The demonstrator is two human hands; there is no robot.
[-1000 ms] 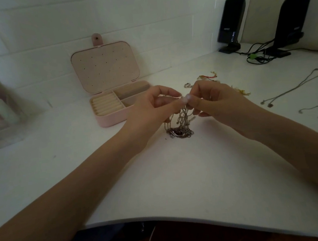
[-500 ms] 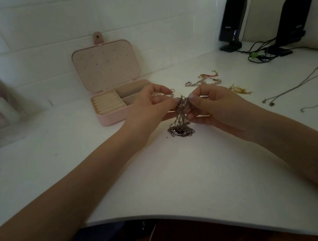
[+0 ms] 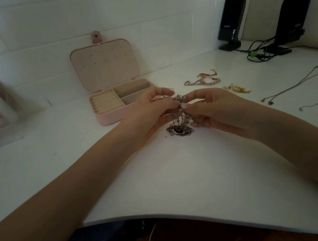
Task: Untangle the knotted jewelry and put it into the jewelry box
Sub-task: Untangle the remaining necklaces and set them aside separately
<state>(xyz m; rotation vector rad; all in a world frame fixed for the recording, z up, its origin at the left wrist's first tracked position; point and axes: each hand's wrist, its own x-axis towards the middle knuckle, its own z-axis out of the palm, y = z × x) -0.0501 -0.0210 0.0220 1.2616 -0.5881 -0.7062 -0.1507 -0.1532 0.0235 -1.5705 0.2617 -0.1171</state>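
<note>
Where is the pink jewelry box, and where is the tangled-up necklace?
pink jewelry box (image 3: 107, 119): head view, on its front wall.
tangled necklace (image 3: 180, 131): head view, on the dark-stoned pendant resting on the table.

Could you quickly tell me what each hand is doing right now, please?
Left hand: its fingers pinch the knotted jewelry.
Right hand: its fingers pinch the same tangle near its top.

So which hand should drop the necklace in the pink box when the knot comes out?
Probably the left hand. It pinches the tangled necklace right beside the open jewelry box, which lies on its side of the table. The right hand also pinches the tangle, but would have to cross over.
</note>
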